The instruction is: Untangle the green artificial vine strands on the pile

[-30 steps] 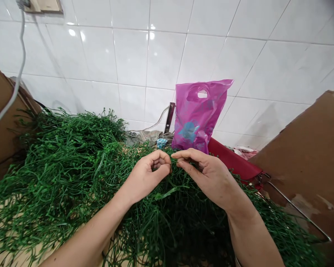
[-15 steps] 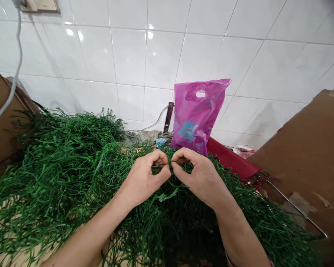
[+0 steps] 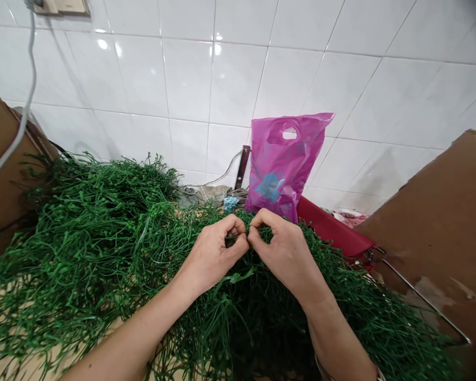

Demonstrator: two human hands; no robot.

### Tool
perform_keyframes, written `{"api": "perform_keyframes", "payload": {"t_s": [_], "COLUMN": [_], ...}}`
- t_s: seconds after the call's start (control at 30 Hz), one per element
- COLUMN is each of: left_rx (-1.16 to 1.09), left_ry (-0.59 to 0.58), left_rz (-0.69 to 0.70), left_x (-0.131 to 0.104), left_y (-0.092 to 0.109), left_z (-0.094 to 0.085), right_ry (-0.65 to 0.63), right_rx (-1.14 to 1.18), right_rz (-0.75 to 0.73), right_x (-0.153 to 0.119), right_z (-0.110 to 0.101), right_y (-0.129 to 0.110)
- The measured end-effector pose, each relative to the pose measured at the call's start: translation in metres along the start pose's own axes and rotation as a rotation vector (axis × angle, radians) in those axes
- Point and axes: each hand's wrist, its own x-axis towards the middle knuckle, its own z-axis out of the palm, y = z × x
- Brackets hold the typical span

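Observation:
Thin green stems with small knobbed tips, plastic-looking, lie in a thick heap (image 3: 111,211) across the surface. Over the middle of it, my left hand (image 3: 218,248) is closed in a pinch, thumb against forefinger. Mirroring it, my right hand (image 3: 280,246) pinches too, its fingertips almost meeting those of the left. Whatever sits between the fingertips is too small and hidden to name. Just below the hands a lighter green sprig (image 3: 240,276) sticks out of the heap.
A purple plastic bag (image 3: 285,164) stands against the white tiled wall (image 3: 186,79), with a red bag or case (image 3: 333,230) beside it. Cardboard boxes flank both sides, the right box (image 3: 432,227) close by. A metal rod (image 3: 424,301) juts out at right. A white cable (image 3: 29,79) hangs at left.
Both hands stay pinched close together, their fingertips now slightly nearer. The whole view has shifted a little, so things appear slightly further right.

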Motion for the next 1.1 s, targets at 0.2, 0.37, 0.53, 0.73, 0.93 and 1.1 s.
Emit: {"api": "perform_keyframes", "payload": {"t_s": [0.2, 0.37, 0.53, 0.73, 0.93, 1.1], "left_rx": [-0.15, -0.384, -0.566, -0.556, -0.475, -0.344], "left_ry": [-0.016, 0.041, 0.015, 0.107, 0.124, 0.209], "left_rz": [0.032, -0.074, -0.189, -0.057, -0.049, -0.024], "left_x": [-0.009, -0.005, -0.003, 0.001, 0.0, 0.001], "left_y": [0.011, 0.003, -0.009, -0.008, -0.002, -0.007], "left_z": [0.0, 0.002, 0.005, 0.003, 0.001, 0.001], "right_ry": [0.309, 0.259, 0.096, -0.128, -0.252, -0.148], "right_rx": [-0.02, -0.21, -0.044, 0.261, 0.512, 0.412], "right_rz": [0.357, 0.246, 0.103, 0.164, 0.156, 0.073], "right_x": [0.006, -0.002, -0.004, -0.003, -0.004, -0.002], "right_z": [-0.044, -0.059, -0.043, -0.042, -0.03, -0.017], "right_y": [0.056, 0.05, 0.005, -0.005, 0.001, -0.001]}}
